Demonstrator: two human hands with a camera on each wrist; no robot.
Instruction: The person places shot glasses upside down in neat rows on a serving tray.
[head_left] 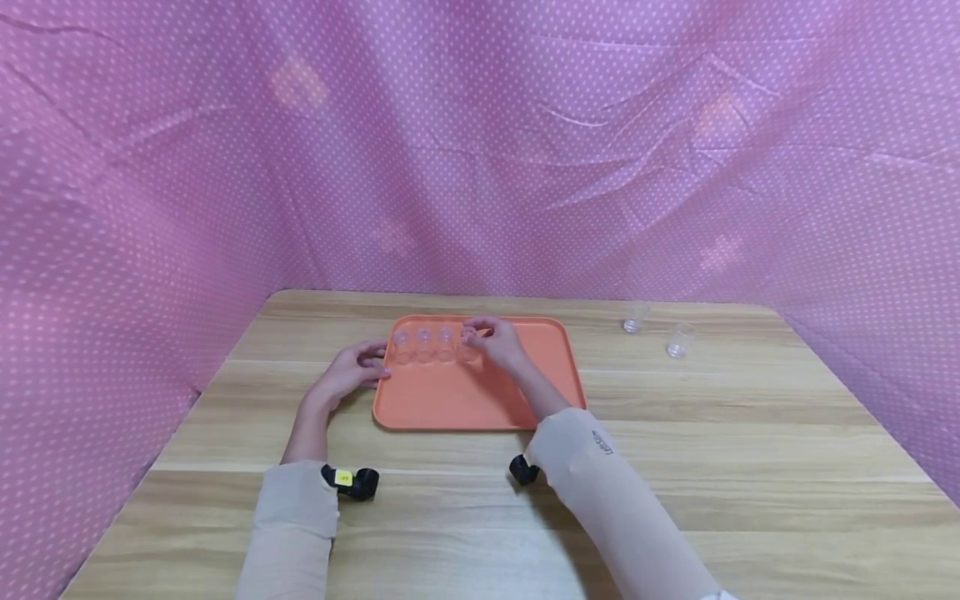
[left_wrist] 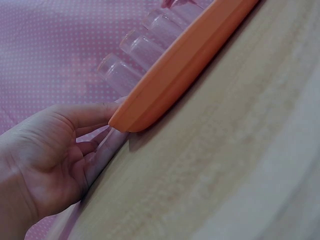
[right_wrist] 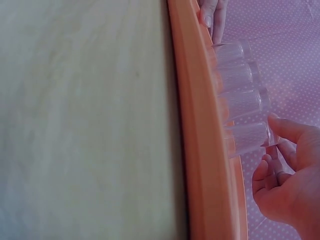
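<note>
My right hand (head_left: 497,343) pinches a small clear glass (right_wrist: 246,138) by its upper end, thumb on one side and fingers on the other. This glass stands upside down on the orange tray (head_left: 450,408), its thick base uppermost. Three more clear glasses (head_left: 424,346) stand inverted to its left, in a row along the tray's back left part. At the tray's left edge my left hand (head_left: 348,372) holds the rim, with fingers above and below it in the left wrist view. Beyond the tray's right side stand two upright clear glasses, one nearer (head_left: 678,342) and one farther back (head_left: 633,318).
The tray lies on a wooden table (head_left: 420,533). Pink dotted cloth (head_left: 480,167) hangs behind the table and along both sides. A black wrist camera (head_left: 365,484) sits at the left sleeve, and another (head_left: 522,471) at the right.
</note>
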